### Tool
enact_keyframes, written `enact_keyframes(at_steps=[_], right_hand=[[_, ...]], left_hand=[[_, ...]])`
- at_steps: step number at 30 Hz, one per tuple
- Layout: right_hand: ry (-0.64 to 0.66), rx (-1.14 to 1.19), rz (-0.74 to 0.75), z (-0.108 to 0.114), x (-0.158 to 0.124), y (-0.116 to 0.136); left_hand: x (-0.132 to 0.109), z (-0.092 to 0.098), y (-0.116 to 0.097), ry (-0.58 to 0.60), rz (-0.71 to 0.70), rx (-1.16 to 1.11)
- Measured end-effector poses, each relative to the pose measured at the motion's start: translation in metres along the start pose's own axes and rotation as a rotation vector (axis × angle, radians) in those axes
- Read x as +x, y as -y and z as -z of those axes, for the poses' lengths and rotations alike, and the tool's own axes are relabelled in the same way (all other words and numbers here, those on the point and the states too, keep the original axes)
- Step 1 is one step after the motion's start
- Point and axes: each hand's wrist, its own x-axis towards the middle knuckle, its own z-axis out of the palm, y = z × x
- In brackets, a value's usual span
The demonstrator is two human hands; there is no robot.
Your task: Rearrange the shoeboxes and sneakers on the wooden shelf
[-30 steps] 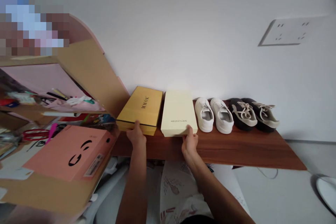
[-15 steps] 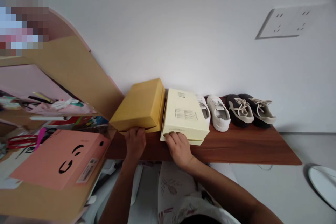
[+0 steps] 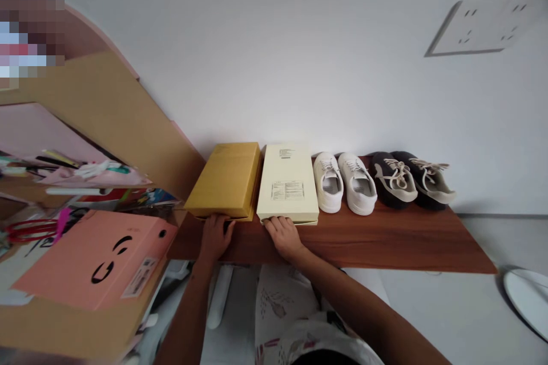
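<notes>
Two shoe boxes lie side by side on a dark wooden shelf (image 3: 385, 239) against the wall. My left hand (image 3: 215, 236) rests its fingers on the near end of the yellow-brown box (image 3: 225, 179). My right hand (image 3: 282, 235) touches the near end of the cream box (image 3: 287, 182), whose upper face carries printed labels. Both boxes lie flat with the fingers pressed at their front edges, not wrapped around them.
A pair of white sneakers (image 3: 340, 182) and a pair of dark sneakers (image 3: 411, 179) stand to the right of the boxes. A pink box (image 3: 94, 256) lies on a cluttered desk at left. A wall socket panel (image 3: 483, 25) is at upper right.
Both boxes were turned over: the printed lids no longer show and the labelled undersides face up. They were tilted half a second ago and now lie flat on the shelf.
</notes>
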Motion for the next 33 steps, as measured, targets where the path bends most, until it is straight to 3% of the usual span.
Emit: enact_keyframes(at_steps=[3,6,9,11,13,16,18,20,23,25,28,31,33], right_hand=[[-0.031,0.077,-0.042,0.003,-0.001,0.002],[-0.128,0.212,-0.028,0.016,-0.016,0.003],[-0.254,0.265,-0.092,0.043,-0.047,-0.01],[-0.351,0.217,-0.261,0.066,-0.069,-0.033],[-0.461,0.125,-0.478,0.088,-0.084,-0.065],[-0.525,0.012,-0.704,0.11,-0.084,-0.118],[-0.473,0.027,-0.774,0.116,-0.074,-0.146],[-0.41,0.111,-0.839,0.116,-0.065,-0.166],[-0.365,0.254,-0.969,0.114,-0.06,-0.181],[-0.405,0.359,-1.056,0.115,-0.063,-0.185],[-0.582,0.586,-1.119,0.118,-0.068,-0.188],[-0.747,0.852,-1.093,0.117,-0.065,-0.189],[-0.809,1.02,-1.073,0.113,-0.061,-0.187]], left_hand=[[0.001,-0.001,0.0,-0.126,0.123,-0.116],[0.0,0.002,-0.02,-0.3,0.228,-0.097],[-0.008,0.008,-0.069,-0.494,0.226,-0.139],[-0.018,0.008,-0.119,-0.549,0.168,-0.237],[-0.027,0.001,-0.176,-0.451,0.024,-0.384],[-0.02,-0.022,-0.257,0.015,-0.277,-0.556],[0.0,-0.042,-0.297,0.116,-0.275,-0.499],[0.026,-0.061,-0.321,0.156,-0.186,-0.35],[0.058,-0.08,-0.332,0.208,-0.074,-0.191],[0.069,-0.088,-0.328,0.21,-0.056,-0.224],[0.073,-0.096,-0.32,0.083,0.03,-0.469],[0.069,-0.107,-0.318,-0.068,0.278,-0.828],[0.065,-0.118,-0.321,-0.094,0.399,-1.019]])
